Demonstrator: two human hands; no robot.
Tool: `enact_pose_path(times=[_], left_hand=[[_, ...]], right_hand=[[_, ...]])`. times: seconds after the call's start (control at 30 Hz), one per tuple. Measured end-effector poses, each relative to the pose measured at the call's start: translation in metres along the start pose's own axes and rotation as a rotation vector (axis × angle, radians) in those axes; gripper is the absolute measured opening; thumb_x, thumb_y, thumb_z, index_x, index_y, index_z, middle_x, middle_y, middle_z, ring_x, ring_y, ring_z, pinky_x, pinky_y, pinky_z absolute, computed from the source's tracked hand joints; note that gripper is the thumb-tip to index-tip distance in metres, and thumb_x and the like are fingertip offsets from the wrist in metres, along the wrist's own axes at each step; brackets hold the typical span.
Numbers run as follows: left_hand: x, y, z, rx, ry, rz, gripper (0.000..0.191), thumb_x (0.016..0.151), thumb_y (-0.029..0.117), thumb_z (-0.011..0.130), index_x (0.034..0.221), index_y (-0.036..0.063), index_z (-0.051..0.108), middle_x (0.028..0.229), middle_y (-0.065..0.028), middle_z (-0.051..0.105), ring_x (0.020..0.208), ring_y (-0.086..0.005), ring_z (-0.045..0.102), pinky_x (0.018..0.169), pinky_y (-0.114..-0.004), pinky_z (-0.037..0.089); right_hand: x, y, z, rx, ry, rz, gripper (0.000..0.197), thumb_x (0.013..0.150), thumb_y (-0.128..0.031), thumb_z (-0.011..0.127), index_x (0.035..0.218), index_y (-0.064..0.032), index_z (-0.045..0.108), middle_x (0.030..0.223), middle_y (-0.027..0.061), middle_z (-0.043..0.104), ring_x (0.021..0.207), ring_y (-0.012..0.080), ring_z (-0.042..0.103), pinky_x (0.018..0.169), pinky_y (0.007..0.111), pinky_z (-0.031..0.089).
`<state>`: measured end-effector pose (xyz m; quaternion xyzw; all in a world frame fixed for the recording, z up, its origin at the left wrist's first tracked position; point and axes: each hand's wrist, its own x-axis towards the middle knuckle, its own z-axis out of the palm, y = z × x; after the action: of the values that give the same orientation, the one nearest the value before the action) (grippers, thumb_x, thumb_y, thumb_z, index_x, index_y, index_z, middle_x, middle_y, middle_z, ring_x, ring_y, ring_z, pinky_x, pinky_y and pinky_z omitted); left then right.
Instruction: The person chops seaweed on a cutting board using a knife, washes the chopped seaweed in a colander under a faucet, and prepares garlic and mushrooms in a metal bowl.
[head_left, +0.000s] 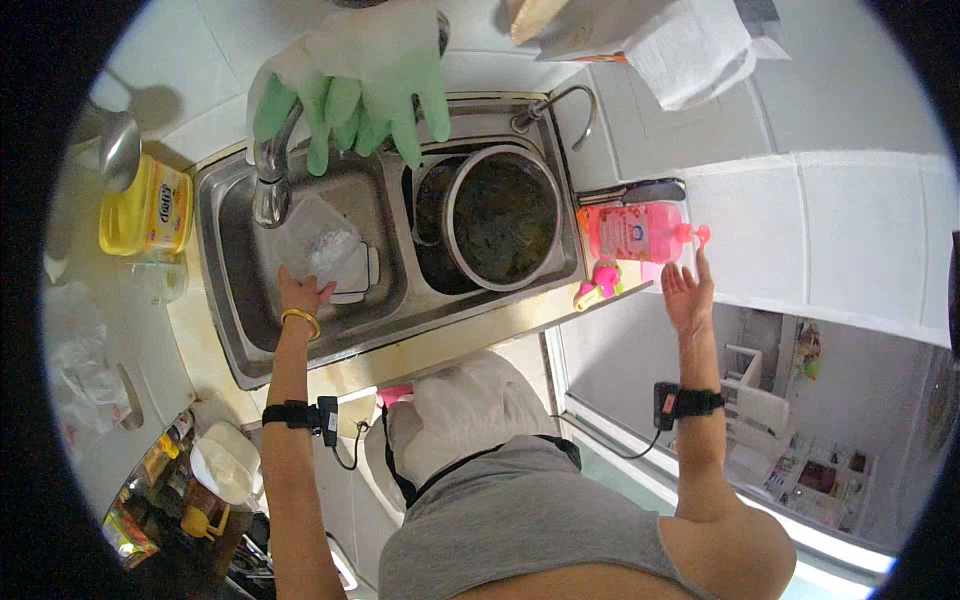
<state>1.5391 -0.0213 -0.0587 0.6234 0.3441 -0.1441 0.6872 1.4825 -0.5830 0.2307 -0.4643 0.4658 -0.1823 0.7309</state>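
My left hand (298, 291) reaches into the left sink basin (247, 292), its fingers at the near edge of a translucent plastic container (307, 225) that lies under the faucet (271, 195). Whether the fingers grip it cannot be told. A white lid (364, 274) with a dark seal line lies against the container. My right hand (688, 296) is raised at the right with fingers apart, close to the pump head of a pink soap bottle (637, 232). A finger is near the nozzle; contact is unclear.
A round metal basin (504, 217) with dark contents sits in the right sink. Green-and-white rubber gloves (360, 90) hang over the faucet. A yellow tub (146, 206) stands left of the sink. Pink objects (604, 281) and a dark-handled knife (652, 191) are near the soap bottle.
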Motion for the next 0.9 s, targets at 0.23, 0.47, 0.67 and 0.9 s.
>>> enact_pose_path(times=[0.23, 0.47, 0.67, 0.9], left_hand=[[-0.014, 0.019, -0.001, 1.791, -0.231, 0.387, 0.043, 0.092, 0.042, 0.041, 0.108, 0.0065, 0.061, 0.108, -0.0101, 0.060, 0.103, -0.0314, 0.055, 0.097, -0.052, 0.033], [-0.030, 0.037, 0.007, 2.068, -0.369, 0.204, 0.043, 0.097, 0.034, 0.032, 0.130, 0.0073, 0.039, 0.123, -0.0137, 0.053, 0.109, -0.0250, 0.054, 0.105, -0.055, 0.024], [0.006, -0.019, -0.009, 0.691, 0.046, 0.180, 0.055, 0.093, 0.017, 0.043, 0.140, 0.0090, 0.017, 0.118, -0.0234, 0.052, 0.107, -0.0274, 0.054, 0.089, -0.053, 0.045], [0.017, -0.048, -0.041, -0.101, 0.239, 0.009, 0.072, 0.084, -0.001, 0.051, 0.142, 0.0106, 0.012, 0.106, -0.0259, 0.056, 0.085, -0.0320, 0.062, 0.072, -0.042, 0.056]], right_hand=[[0.064, -0.044, -0.018, -0.100, -0.498, -0.030, 0.025, 0.094, -0.032, 0.050, 0.094, -0.0096, 0.061, 0.100, 0.0135, 0.066, 0.057, 0.0044, 0.053, 0.048, 0.017, 0.045], [0.045, -0.042, -0.014, -0.213, -0.382, 0.049, 0.023, 0.096, -0.032, 0.046, 0.093, -0.0136, 0.060, 0.066, -0.0003, 0.063, 0.047, 0.0036, 0.055, 0.036, 0.014, 0.039], [0.027, -0.046, -0.022, -0.566, -0.313, 0.149, 0.048, 0.084, -0.063, 0.048, 0.087, -0.0153, 0.057, 0.043, -0.0088, 0.030, 0.034, 0.0022, 0.026, 0.031, 0.019, 0.021], [-0.111, 0.114, 0.119, -0.889, -0.984, -0.020, 0.032, 0.094, -0.011, 0.050, 0.120, 0.0074, 0.050, 0.112, 0.0130, 0.059, 0.105, 0.0182, 0.057, 0.089, 0.025, 0.047]])
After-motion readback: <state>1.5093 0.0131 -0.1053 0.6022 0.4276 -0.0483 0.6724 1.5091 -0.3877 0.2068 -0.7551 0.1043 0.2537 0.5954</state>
